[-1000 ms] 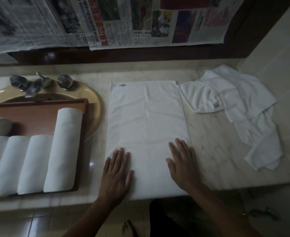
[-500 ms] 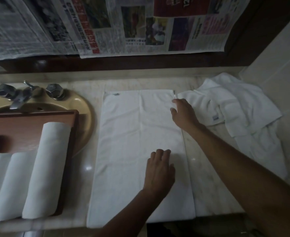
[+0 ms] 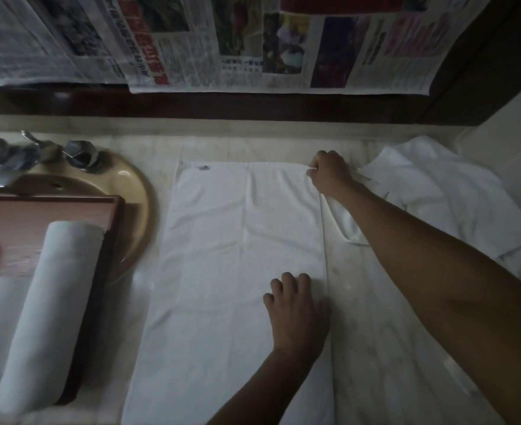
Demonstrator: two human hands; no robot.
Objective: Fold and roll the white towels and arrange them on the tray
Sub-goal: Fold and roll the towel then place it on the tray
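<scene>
A white towel (image 3: 228, 271) lies flat and lengthwise on the marble counter, with a crease down its middle. My right hand (image 3: 329, 174) pinches the towel's far right corner. My left hand (image 3: 297, 314) rests on the towel near its right edge, fingers slightly bent. At the left a wooden tray (image 3: 53, 210) sits over the sink and carries rolled white towels (image 3: 50, 302) side by side. A heap of loose white towels (image 3: 443, 204) lies at the far right of the counter.
A beige sink (image 3: 130, 191) with a metal tap (image 3: 13, 161) sits at the back left under the tray. Newspaper sheets (image 3: 222, 41) hang on the wall behind. A pale wall (image 3: 513, 142) closes off the right side. Bare marble counter (image 3: 391, 348) shows right of the towel.
My right hand moved from the towel's near end up to its far right corner and took hold of it. My left hand shifted right across the towel. The view leaned closer.
</scene>
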